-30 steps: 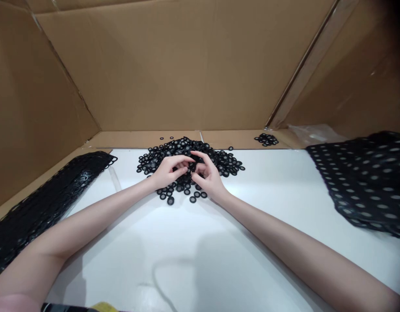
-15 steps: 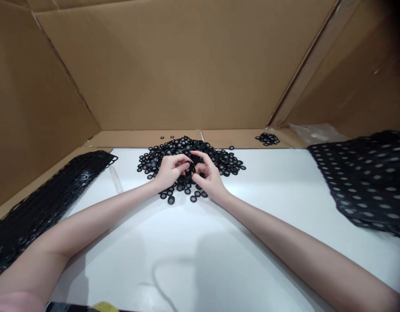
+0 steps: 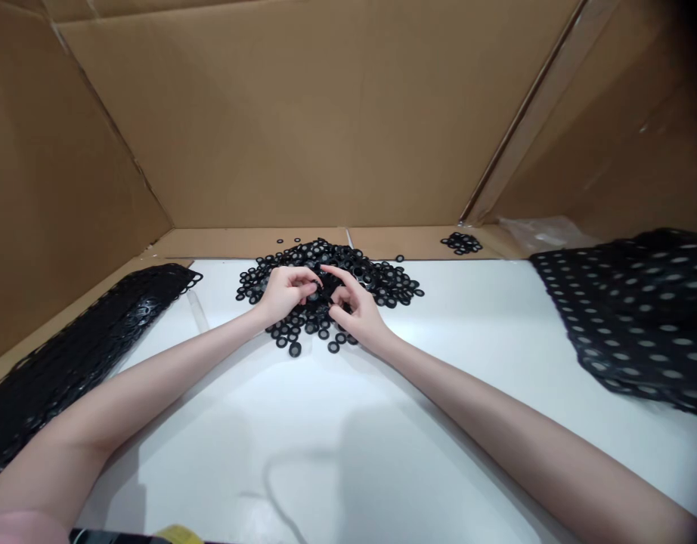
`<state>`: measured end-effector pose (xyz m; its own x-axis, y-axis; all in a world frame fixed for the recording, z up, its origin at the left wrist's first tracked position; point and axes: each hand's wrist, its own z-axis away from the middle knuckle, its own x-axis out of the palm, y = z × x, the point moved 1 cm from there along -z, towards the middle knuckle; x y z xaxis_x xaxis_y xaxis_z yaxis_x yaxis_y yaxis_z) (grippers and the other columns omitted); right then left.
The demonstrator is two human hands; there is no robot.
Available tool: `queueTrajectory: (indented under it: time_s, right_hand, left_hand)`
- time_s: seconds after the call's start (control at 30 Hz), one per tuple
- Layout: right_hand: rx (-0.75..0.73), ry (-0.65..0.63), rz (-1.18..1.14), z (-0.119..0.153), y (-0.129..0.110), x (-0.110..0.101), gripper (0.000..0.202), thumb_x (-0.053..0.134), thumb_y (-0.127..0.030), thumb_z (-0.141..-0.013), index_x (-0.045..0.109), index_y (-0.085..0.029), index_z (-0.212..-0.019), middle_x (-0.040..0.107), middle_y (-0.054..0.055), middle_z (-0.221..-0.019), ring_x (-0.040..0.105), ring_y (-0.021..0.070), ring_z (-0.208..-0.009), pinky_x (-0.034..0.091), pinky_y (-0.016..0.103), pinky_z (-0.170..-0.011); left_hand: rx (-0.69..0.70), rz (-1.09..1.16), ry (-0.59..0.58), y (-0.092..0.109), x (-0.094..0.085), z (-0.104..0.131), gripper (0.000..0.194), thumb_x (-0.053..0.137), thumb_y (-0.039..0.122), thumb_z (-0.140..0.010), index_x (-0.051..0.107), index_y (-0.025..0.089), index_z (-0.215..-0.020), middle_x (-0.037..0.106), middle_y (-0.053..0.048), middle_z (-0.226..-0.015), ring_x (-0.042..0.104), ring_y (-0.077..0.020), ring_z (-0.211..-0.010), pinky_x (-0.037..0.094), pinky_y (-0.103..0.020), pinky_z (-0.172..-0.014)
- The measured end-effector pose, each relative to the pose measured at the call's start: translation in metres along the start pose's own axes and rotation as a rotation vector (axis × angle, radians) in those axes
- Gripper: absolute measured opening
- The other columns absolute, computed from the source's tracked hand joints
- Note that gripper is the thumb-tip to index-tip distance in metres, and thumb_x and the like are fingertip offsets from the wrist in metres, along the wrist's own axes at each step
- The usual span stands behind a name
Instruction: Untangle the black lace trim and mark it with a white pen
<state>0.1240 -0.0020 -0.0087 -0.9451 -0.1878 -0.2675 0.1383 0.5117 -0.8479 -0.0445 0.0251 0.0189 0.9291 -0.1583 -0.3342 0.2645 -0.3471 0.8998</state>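
Observation:
A heap of small black rings [image 3: 385,283] lies at the back middle of the white table [image 3: 258,423]. Over the left part of the heap, my left hand [image 3: 289,293] has its thumb and index finger pinched together; what sits between them is too small and dark to make out. My right hand [image 3: 357,306] is just to the right, fingers curved with a gap between thumb and index finger, over black rings. Whether it holds a ring cannot be told. The two hands are a short distance apart.
Black ring netting [image 3: 88,347] lies along the left side, beside a clear strip [image 3: 198,311]. Dotted black material [image 3: 637,317] and a clear plastic bag [image 3: 546,233] are at the right. A small ring cluster [image 3: 461,242] lies near the cardboard wall [image 3: 269,121].
My left hand has shifted slightly left, and the gap between the hands is wider. The right hand's fingers have moved a little left. The whole view has shifted slightly.

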Motion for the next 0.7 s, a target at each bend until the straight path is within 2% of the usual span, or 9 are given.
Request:
queueTrajectory:
  time_s: [0.23,0.4,0.5,0.6,0.7]
  right_hand:
    - [0.015,-0.024,-0.003,0.000,-0.003,-0.001,0.064,0.047,-0.013,-0.070,0.046,-0.019,-0.134,0.040,-0.008,-0.061,0.038,0.0095,-0.056,0.035,0.024,-0.060]
    - [0.023,-0.048,0.009,0.001,-0.004,0.000,0.060,0.048,-0.013,-0.069,0.050,-0.019,-0.129,0.040,-0.009,-0.059,0.038,0.0094,-0.055,0.034,0.023,-0.058]
    - [0.029,-0.040,0.029,0.001,-0.004,-0.002,0.058,0.046,-0.012,-0.068,0.053,-0.020,-0.125,0.038,-0.008,-0.057,0.035,0.0096,-0.053,0.032,0.023,-0.055]
    - [0.045,0.027,0.043,0.001,-0.003,-0.005,0.056,0.044,-0.010,-0.066,0.056,-0.022,-0.120,0.038,-0.006,-0.061,0.033,0.0097,-0.052,0.030,0.023,-0.052]
    - [0.043,0.023,0.053,0.001,-0.002,-0.006,0.051,0.047,-0.011,-0.068,0.057,-0.023,-0.117,0.040,-0.005,-0.066,0.035,0.0093,-0.053,0.032,0.023,-0.051]
  left_hand:
    - [-0.013,-0.107,-0.122,0.004,-0.011,-0.007,0.012,0.060,0.018,-0.066,0.069,0.011,-0.072,0.057,0.002,-0.052,0.048,-0.0068,-0.042,0.038,-0.017,-0.044]
    - [0.048,-0.262,-0.277,0.010,-0.017,-0.013,0.014,0.058,0.016,-0.069,0.070,0.012,-0.073,0.059,0.002,-0.052,0.049,-0.0072,-0.042,0.039,-0.017,-0.045]
    - [0.123,-0.344,-0.363,0.012,-0.030,-0.019,0.013,0.058,0.014,-0.067,0.071,0.014,-0.068,0.062,0.002,-0.055,0.053,-0.0084,-0.046,0.040,-0.017,-0.048]
    - [0.115,-0.333,-0.314,0.011,-0.056,-0.025,0.010,0.060,0.016,-0.066,0.070,0.014,-0.063,0.064,0.000,-0.057,0.053,-0.0089,-0.048,0.039,-0.018,-0.049]
    - [0.064,-0.253,-0.101,0.007,-0.080,-0.029,0.015,0.064,0.025,-0.071,0.073,0.013,-0.075,0.062,-0.001,-0.056,0.052,-0.0094,-0.045,0.042,-0.020,-0.048]
